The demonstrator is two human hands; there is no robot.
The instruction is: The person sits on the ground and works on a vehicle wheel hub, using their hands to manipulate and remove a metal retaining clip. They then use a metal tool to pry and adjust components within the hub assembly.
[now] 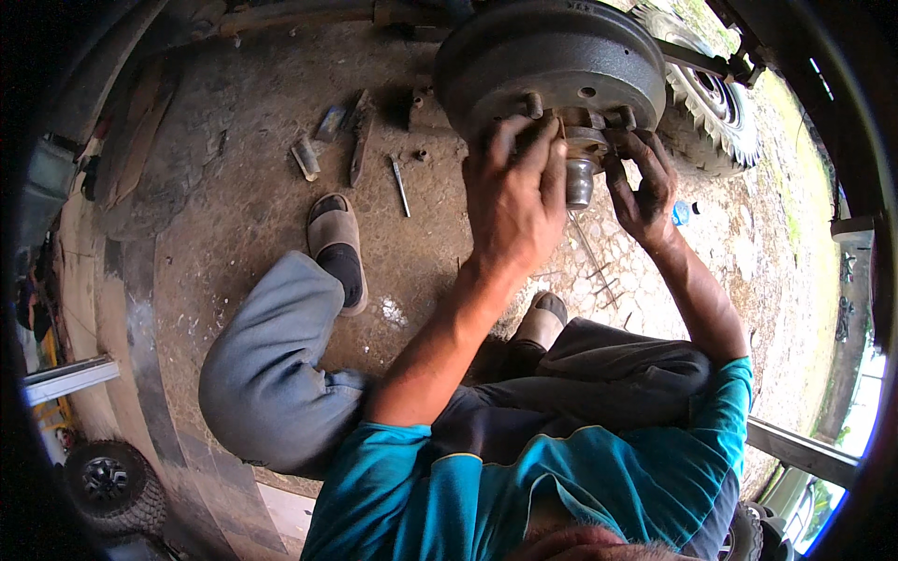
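Observation:
A dark, dirty brake drum (pixel 552 65) is up in front of me, with studs (pixel 533 105) sticking out of its face. At its centre a wheel hub (pixel 586 140) ends in a shiny round metal cap (pixel 579 184) pointing toward me. My left hand (pixel 516 182) is closed against the hub's left side; its fingertips are partly hidden and a thin edge shows beside them. On the opposite side my right hand (pixel 644 182) has its thumb and bent fingers closed at the hub's rim, near a stud. Both hands are blackened with grease.
On the dirt floor to the left lie a thin metal rod (pixel 400 185), a flat metal bar (pixel 361 140), a short cylinder (pixel 305 159) and a small nut-like part (pixel 421 155). A large tyre (pixel 706 103) stands behind right. A blue item (pixel 681 213) lies past my right wrist.

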